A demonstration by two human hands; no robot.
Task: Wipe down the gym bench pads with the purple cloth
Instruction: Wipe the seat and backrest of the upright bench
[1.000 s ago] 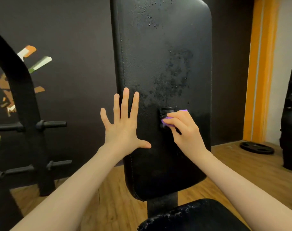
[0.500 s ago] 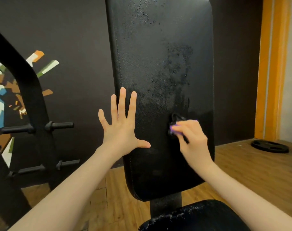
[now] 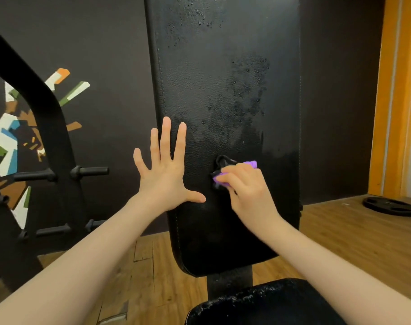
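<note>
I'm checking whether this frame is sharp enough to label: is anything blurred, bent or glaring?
Head view: the upright black padded backrest and its droplets are sharp, with a soft sheen near the crumpled purple cloth that the right hand grips; the spread left hand is crisp; the wooden floor looks smeared at the bottom; the orange wall stripe bows from wide-angle distortion.

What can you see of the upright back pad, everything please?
The back pad is a tall black cushion with a pebbled, leather-like skin and stitched seams near its side edges. It stands near upright on a dark post above the seat pad. Droplets speckle its top and middle; the lower band looks smeared. The left hand lies spread at its left edge; the right hand presses the purple cloth against it.
</note>
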